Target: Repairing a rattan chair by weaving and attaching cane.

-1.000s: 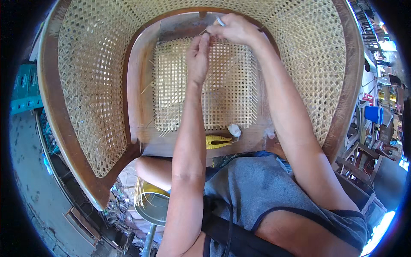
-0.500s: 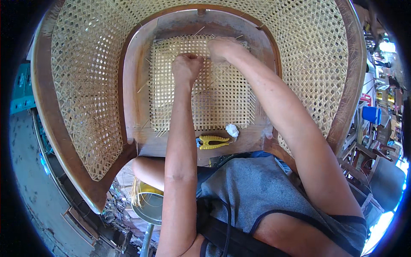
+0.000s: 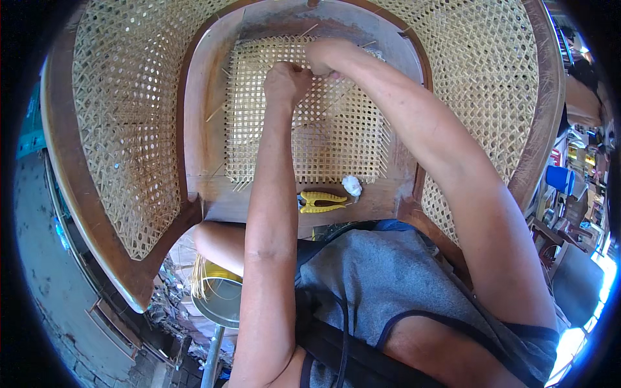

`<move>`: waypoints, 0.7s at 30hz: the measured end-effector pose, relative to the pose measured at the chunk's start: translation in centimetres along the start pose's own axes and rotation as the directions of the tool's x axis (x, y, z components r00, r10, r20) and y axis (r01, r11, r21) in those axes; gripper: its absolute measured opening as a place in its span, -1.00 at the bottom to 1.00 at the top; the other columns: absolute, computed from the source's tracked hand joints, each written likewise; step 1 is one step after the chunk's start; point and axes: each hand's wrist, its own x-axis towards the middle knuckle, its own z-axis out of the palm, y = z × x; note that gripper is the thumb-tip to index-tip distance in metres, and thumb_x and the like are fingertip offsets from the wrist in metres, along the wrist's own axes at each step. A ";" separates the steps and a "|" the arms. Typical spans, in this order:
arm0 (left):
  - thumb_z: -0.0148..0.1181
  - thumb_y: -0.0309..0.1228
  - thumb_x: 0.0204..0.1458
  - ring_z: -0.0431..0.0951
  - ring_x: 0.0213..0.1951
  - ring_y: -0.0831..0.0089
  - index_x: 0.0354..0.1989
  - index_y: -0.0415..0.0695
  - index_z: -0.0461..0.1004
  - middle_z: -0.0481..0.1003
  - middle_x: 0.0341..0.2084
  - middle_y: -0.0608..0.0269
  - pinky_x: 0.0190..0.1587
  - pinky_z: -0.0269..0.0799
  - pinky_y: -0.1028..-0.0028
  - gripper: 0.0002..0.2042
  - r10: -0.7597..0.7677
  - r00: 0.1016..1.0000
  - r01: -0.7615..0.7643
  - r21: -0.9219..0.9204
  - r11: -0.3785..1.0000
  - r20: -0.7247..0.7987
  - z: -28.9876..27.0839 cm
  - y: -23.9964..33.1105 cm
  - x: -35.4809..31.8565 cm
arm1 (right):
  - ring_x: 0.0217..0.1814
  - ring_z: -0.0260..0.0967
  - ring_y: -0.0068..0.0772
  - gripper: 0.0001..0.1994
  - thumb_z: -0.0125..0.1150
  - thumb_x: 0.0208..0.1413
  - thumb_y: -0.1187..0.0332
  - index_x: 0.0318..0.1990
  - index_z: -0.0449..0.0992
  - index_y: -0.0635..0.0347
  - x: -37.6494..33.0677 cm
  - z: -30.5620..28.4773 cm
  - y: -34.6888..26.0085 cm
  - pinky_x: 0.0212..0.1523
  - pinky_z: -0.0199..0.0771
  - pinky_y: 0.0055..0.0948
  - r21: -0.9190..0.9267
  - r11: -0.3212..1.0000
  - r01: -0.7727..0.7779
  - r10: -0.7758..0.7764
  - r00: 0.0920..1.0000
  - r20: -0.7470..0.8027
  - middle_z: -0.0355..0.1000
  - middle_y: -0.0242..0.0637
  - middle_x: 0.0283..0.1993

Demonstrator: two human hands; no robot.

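A half-woven cane seat panel (image 3: 323, 149) with open square mesh fills the seat of a wooden chair, loose strand ends poking out round its edges. Over its far part, my left hand (image 3: 286, 84) is closed, its fingertips pinched at the mesh. My right hand (image 3: 326, 57) reaches in from the right and meets it there, fingers curled down and closed. Whatever the fingertips hold is hidden, though it looks thin. Yellow-handled pliers (image 3: 322, 202) lie on the front wooden rail, beside a crumpled white wad (image 3: 352, 185).
Finished cane panels (image 3: 129, 123) curve up on both sides within the chair's wooden frame (image 3: 77, 194). Below my left forearm stands a round metal container (image 3: 218, 304) with a bundle of cane strands (image 3: 200, 278). A blue bucket (image 3: 560, 179) stands among clutter at the right.
My hands have drawn together, the right shifting left toward the left one. The view has tilted slightly, so the chair appears a little higher. Pliers and wad stay on the rail.
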 end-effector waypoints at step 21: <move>0.24 -0.14 -0.09 0.65 -0.30 0.09 -0.32 -0.09 0.67 0.62 -0.40 -0.01 -0.18 0.54 0.25 -0.70 0.092 0.995 -0.096 0.096 0.991 0.046 0.6 0.4 0.0 | -0.49 0.50 -0.26 -0.76 0.02 0.07 0.46 -0.12 0.53 0.25 1.3 -0.2 0.5 -0.55 0.52 -0.30 0.174 0.973 -0.152 0.133 0.984 0.117 0.55 -0.16 -0.36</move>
